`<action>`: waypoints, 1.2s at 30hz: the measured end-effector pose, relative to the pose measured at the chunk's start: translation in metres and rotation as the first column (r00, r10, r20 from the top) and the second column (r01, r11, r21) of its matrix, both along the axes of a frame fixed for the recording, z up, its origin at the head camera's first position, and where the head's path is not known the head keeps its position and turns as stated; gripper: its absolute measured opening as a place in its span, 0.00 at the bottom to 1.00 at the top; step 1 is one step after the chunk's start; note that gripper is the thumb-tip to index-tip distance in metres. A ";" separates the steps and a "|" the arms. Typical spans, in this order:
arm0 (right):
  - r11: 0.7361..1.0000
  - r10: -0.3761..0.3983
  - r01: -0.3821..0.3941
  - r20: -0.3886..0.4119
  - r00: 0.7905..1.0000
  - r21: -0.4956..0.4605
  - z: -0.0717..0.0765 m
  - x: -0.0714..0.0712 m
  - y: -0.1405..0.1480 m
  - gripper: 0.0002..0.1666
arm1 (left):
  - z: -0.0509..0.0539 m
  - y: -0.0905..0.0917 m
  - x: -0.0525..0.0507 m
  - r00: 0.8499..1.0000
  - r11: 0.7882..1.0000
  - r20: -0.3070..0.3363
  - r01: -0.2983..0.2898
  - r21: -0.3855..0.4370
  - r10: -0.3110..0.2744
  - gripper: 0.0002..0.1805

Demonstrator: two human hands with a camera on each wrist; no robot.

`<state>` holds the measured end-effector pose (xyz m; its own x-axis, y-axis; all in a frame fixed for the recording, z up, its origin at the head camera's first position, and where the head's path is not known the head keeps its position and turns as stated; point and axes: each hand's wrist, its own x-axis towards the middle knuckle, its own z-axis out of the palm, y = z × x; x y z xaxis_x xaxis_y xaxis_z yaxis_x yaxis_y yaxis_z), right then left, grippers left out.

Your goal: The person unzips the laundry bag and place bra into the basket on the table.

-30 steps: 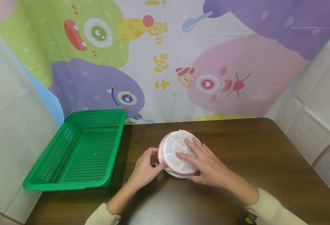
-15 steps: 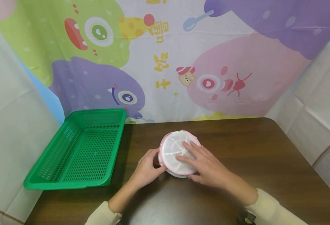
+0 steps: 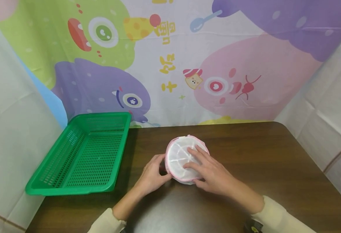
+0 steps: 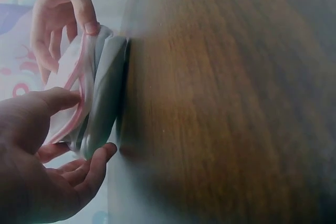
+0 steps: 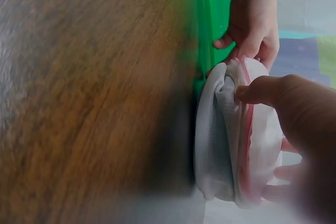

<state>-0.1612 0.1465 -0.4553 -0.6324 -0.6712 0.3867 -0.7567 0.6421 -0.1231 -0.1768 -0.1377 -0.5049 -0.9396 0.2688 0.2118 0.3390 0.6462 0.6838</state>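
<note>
A round white mesh laundry bag (image 3: 176,159) with pink trim lies squashed low on the brown table, its ribbed lid facing up. My left hand (image 3: 152,174) grips its left edge; in the left wrist view the thumb touches the pink trim (image 4: 80,109) and the fingers curve round the side. Spread fingers of my right hand (image 3: 214,174) rest on the lid, with the thumb at the near right rim. Seen from the right wrist, that thumb presses beside the pink edging, above folded grey-white mesh (image 5: 215,140). The bag's underside is hidden.
A green perforated plastic basket (image 3: 119,161) stands to the left on the table (image 3: 260,161). Behind the table hangs a cartoon-printed cloth (image 3: 170,106). Pale sheets (image 3: 327,106) line both sides.
The bag's lid has shifted slightly left over the layers below, so the edges line up more closely. Both hands have stayed on the bag with small finger shifts.
</note>
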 end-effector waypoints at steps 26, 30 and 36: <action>0.998 -0.042 0.040 -0.034 0.999 -0.052 -0.008 0.002 -0.012 0.35 | 0.036 0.010 0.018 0.992 1.000 0.126 -0.029 -0.002 0.029 0.41; 0.998 -0.048 0.047 -0.019 0.999 -0.053 -0.009 0.002 -0.013 0.34 | 0.036 0.010 0.018 0.990 1.000 0.135 -0.028 0.006 0.027 0.39; 0.997 -0.052 0.049 -0.045 0.998 -0.067 -0.011 0.003 -0.015 0.36 | 0.036 0.010 0.018 0.989 1.000 0.144 -0.027 0.010 0.025 0.39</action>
